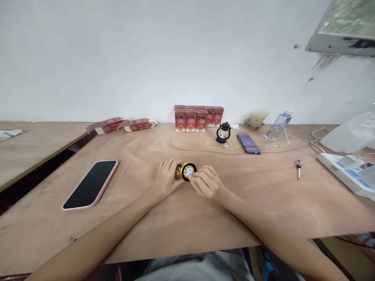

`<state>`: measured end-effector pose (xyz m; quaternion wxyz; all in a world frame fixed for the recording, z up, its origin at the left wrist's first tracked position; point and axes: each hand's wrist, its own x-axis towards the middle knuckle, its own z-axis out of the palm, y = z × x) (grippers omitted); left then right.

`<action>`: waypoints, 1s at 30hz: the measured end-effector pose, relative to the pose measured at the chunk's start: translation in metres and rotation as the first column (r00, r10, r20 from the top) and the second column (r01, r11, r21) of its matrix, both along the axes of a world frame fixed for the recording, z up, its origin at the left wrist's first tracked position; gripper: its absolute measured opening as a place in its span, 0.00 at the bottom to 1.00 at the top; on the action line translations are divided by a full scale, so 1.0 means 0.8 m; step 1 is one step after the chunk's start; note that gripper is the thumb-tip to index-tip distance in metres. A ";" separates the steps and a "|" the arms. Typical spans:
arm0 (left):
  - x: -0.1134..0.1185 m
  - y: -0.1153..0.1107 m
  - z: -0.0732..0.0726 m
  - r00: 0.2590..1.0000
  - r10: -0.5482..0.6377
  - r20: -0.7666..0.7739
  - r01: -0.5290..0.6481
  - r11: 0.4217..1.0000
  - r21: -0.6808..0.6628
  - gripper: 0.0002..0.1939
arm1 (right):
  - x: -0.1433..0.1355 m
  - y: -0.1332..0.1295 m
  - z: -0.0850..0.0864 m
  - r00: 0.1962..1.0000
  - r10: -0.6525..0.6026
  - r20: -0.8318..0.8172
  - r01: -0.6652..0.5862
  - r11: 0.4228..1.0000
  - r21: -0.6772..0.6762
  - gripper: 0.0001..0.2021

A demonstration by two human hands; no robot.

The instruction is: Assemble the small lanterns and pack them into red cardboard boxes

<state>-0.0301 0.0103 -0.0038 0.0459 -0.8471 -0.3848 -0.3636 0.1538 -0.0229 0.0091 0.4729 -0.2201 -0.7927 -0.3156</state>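
Observation:
My left hand (168, 175) is wrapped around a small gold lantern (177, 168), tipped on its side so its round base faces me. The base has a black ring with a gold rim and a white centre (188, 171). My right hand (207, 182) is closed, its thumb and fingertips pinched together at the lower right of that white centre. Whatever those fingertips hold, if anything, is too small to make out. Just behind the right hand, a thin small piece (199, 166) shows on the wooden table (181, 230).
A black lantern (224, 133) stands behind, near red boxes (191, 120) and a purple phone (248, 143). Opened red boxes (140, 124) lie back left, a large phone (90, 184) left. On the right are a screwdriver (298, 168), a tilted bottle (278, 125), a cup (259, 116) and a power strip (348, 173).

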 end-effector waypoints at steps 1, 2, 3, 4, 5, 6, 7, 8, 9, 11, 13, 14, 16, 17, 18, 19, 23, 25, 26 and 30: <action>0.000 0.000 -0.001 1.000 0.000 0.002 0.000 1.000 0.005 0.18 | -0.001 0.000 0.000 1.000 -0.011 0.000 0.011 1.000 0.000 0.07; 0.000 0.001 -0.001 1.000 0.001 0.003 -0.001 1.000 0.009 0.18 | -0.001 -0.001 0.000 1.000 -0.023 -0.001 0.023 1.000 0.000 0.07; 0.000 0.001 -0.002 1.000 0.002 0.003 -0.002 1.000 0.011 0.18 | -0.001 -0.001 0.000 0.999 -0.033 0.000 0.033 0.999 -0.001 0.07; 0.000 0.002 -0.002 1.000 0.005 0.002 -0.005 1.000 0.014 0.18 | -0.001 -0.001 0.000 0.999 -0.043 0.001 0.043 0.999 -0.001 0.07; 0.000 0.002 -0.003 1.000 0.008 0.002 -0.008 1.000 0.020 0.18 | -0.001 -0.002 0.000 0.999 -0.048 0.001 0.048 0.999 0.000 0.07; 0.000 0.002 -0.003 1.000 0.011 0.002 -0.011 1.000 0.025 0.18 | -0.001 -0.002 0.000 0.999 -0.049 0.002 0.049 0.999 -0.001 0.06; 0.000 0.002 -0.003 1.000 0.014 -0.002 -0.014 1.000 0.026 0.18 | -0.001 -0.002 0.000 0.999 -0.048 0.001 0.048 0.999 -0.005 0.06; 0.000 0.002 -0.002 1.000 0.017 -0.005 -0.017 0.999 0.027 0.18 | 0.000 -0.002 -0.001 0.999 -0.047 0.001 0.047 0.999 -0.010 0.05; 0.000 0.002 -0.002 1.000 0.020 -0.007 -0.020 0.999 0.028 0.18 | 0.000 -0.002 -0.001 0.999 -0.046 0.000 0.046 0.999 -0.014 0.05; 0.000 0.002 -0.001 1.000 0.021 -0.010 -0.021 0.999 0.027 0.19 | 0.001 -0.001 -0.001 0.999 -0.051 -0.005 0.051 0.999 -0.019 0.05; 0.000 0.001 0.000 1.000 0.021 -0.007 -0.021 0.999 0.032 0.19 | 0.001 -0.001 -0.001 0.998 -0.053 -0.018 0.053 0.998 -0.017 0.05; 0.000 0.001 0.000 1.000 0.020 -0.004 -0.020 0.999 0.034 0.19 | 0.000 -0.001 -0.002 0.998 -0.051 -0.024 0.050 0.999 -0.017 0.06; 0.000 0.001 0.000 1.000 0.015 0.002 -0.015 0.999 0.037 0.19 | 0.000 -0.001 -0.002 0.998 -0.046 -0.032 0.045 0.999 -0.027 0.06; 0.000 0.001 0.001 1.000 0.016 0.002 -0.016 0.999 0.037 0.19 | 0.000 -0.002 -0.002 0.998 -0.045 -0.033 0.043 0.998 -0.036 0.06; 0.000 0.000 0.001 1.000 0.020 0.000 -0.020 0.999 0.035 0.19 | 0.000 -0.002 -0.002 0.998 -0.045 -0.035 0.043 0.998 -0.045 0.06; 0.000 0.000 0.001 1.000 0.027 -0.005 -0.027 0.999 0.033 0.19 | 0.000 -0.002 -0.002 0.998 -0.046 -0.036 0.044 0.998 -0.052 0.06; 0.000 0.000 0.001 0.998 0.051 -0.027 -0.049 0.997 0.051 0.19 | 0.001 -0.001 -0.002 0.998 -0.045 -0.038 0.043 0.998 -0.043 0.06; 0.000 0.000 0.002 0.998 0.052 -0.030 -0.051 0.998 0.046 0.19 | 0.001 -0.002 -0.003 0.998 -0.039 -0.041 0.036 0.998 -0.058 0.06; -0.001 -0.001 0.002 0.998 0.052 -0.032 -0.051 0.998 0.040 0.19 | 0.001 -0.002 -0.003 0.998 -0.035 -0.045 0.031 0.997 -0.074 0.05; -0.001 0.001 0.001 0.998 0.057 -0.034 -0.056 0.998 0.041 0.19 | 0.002 -0.002 -0.005 0.998 -0.035 -0.055 0.029 0.993 -0.115 0.04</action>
